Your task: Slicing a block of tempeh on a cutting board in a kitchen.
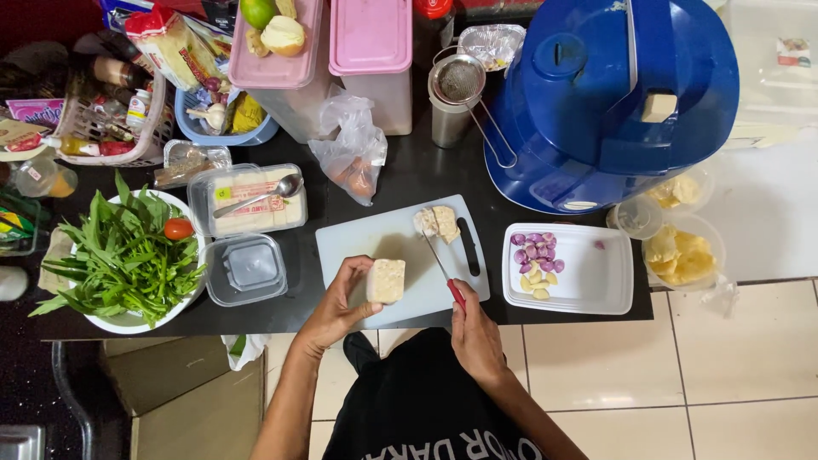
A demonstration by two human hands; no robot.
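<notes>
My left hand (339, 300) holds a pale rectangular block of tempeh (386, 280) above the near edge of a white cutting board (358, 243). My right hand (474, 334) grips a red-handled knife (441, 268) whose blade reaches up to two cut tempeh pieces (438, 222) at the board's far side. The hands are a short way apart, the block to the left of the blade.
A white rectangular dish (596, 277) with shallots and garlic sits right of the board. Left are an empty plastic tub (245, 269), a tofu pack with a spoon (249, 200) and a plate of greens with a tomato (128, 255). A big blue lid (613, 94) and containers stand behind.
</notes>
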